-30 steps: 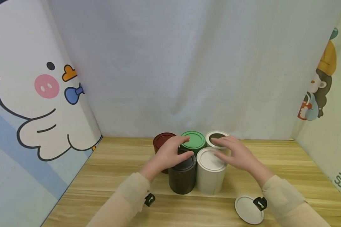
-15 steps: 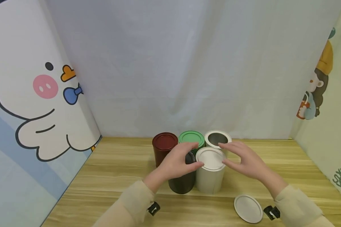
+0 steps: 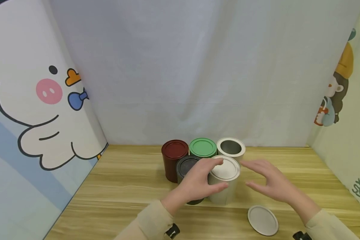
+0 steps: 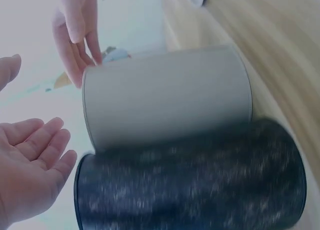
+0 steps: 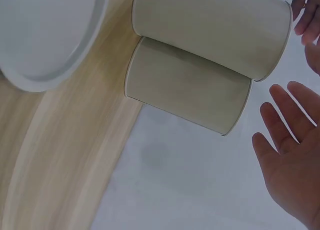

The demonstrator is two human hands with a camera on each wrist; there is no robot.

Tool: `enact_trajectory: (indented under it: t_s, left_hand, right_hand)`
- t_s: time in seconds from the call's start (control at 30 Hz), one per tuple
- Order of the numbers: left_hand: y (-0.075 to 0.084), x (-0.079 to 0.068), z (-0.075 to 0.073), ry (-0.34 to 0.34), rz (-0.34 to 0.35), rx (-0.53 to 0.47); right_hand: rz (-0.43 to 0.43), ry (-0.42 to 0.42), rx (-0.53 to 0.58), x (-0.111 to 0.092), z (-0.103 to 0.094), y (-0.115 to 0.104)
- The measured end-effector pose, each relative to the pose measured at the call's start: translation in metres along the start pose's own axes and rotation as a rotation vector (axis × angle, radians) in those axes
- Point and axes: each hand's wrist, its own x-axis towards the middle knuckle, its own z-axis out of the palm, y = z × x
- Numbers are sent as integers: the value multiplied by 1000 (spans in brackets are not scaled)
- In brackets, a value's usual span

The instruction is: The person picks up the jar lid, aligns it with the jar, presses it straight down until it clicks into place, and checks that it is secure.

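In the head view, my left hand [image 3: 198,183] is above the black canister [image 3: 186,166], its fingers and thumb reaching over the front white canister [image 3: 226,169]. My right hand [image 3: 270,182] hovers just right of that white canister, thumb and fingers spread, holding nothing. The left wrist view has the white canister [image 4: 165,94] beside the speckled black one [image 4: 190,185], with the left fingers [image 4: 42,140] loosely extended near their top ends. From the right wrist, the right hand [image 5: 295,155] lies apart from two white canisters, the nearer-row one [image 5: 215,29] partly covering the other [image 5: 185,84].
Behind stand a dark red canister [image 3: 174,156], a green-lidded one [image 3: 202,147] and an open-topped white one [image 3: 240,151]. A loose white lid [image 3: 262,220] lies flat on the wooden table [image 3: 126,186] at the front right. A pale curtain [image 3: 180,83] closes off the back.
Both hands have drawn back toward the front and to the right, uncovering the red and green lids. The canisters and loose lid stay in place.
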Motion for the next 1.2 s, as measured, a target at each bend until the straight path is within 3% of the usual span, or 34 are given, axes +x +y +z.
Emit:
enact_trajectory:
  t_s: [0.6,0.9,1.03,1.2]
  left_hand:
    - [25,-10,46,84,280,11]
    - [32,-18,75,-10,274,74]
    - [29,-21,86,-58,250,150]
    - [23,-22,98,-102,223,169]
  right_hand:
    - [-2,-49,33,-52,-3,8]
    - [-33,-70,69,-72,2,14]
    - [-44,-65,66,-80,4,18]
    - [-66,-77,66,-93,7,26]
